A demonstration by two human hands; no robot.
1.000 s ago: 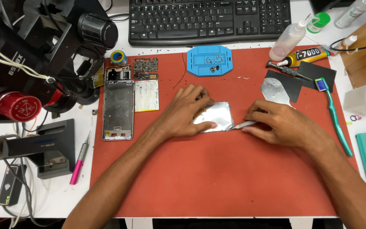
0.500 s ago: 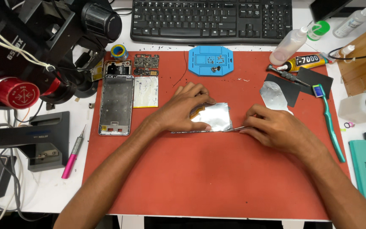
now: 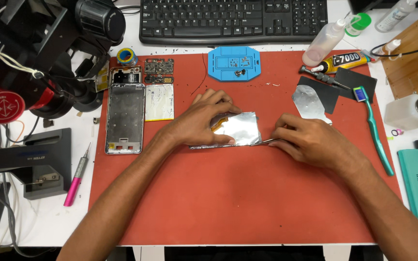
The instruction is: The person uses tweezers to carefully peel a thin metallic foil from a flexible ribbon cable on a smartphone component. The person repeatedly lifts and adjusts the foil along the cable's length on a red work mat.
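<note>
Head view: a silvery foil-backed panel (image 3: 235, 129) lies flat near the middle of the red mat (image 3: 228, 203). It is pinned by the left hand (image 3: 204, 121), palm and fingers spread flat over its 9 o'clock half, likely so it cannot slide while its edge is worked. A thin metal tool (image 3: 267, 141) is pinched in the right hand (image 3: 310, 140), fingers closed narrow on it, tip laid low against the panel's edge at about 4 o'clock. The shallow angle suggests prying along the seam rather than piercing.

Around it: a bare phone frame (image 3: 125, 117) and a pale battery (image 3: 159, 102) are parked at 9 o'clock, with small circuit boards (image 3: 159, 71) above them. A blue screw tray (image 3: 234, 63) sits at 12 o'clock, a keyboard (image 3: 233, 19) beyond it. At 2 o'clock, a second foil piece (image 3: 308, 102), a glue tube (image 3: 347, 61) and a squeeze bottle (image 3: 324, 42). A teal toothbrush (image 3: 373, 128) lies at 3 o'clock, just beside the right hand. A microscope (image 3: 39, 58) occupies 10 o'clock, off the mat. Nothing stands between hands and panel.
</note>
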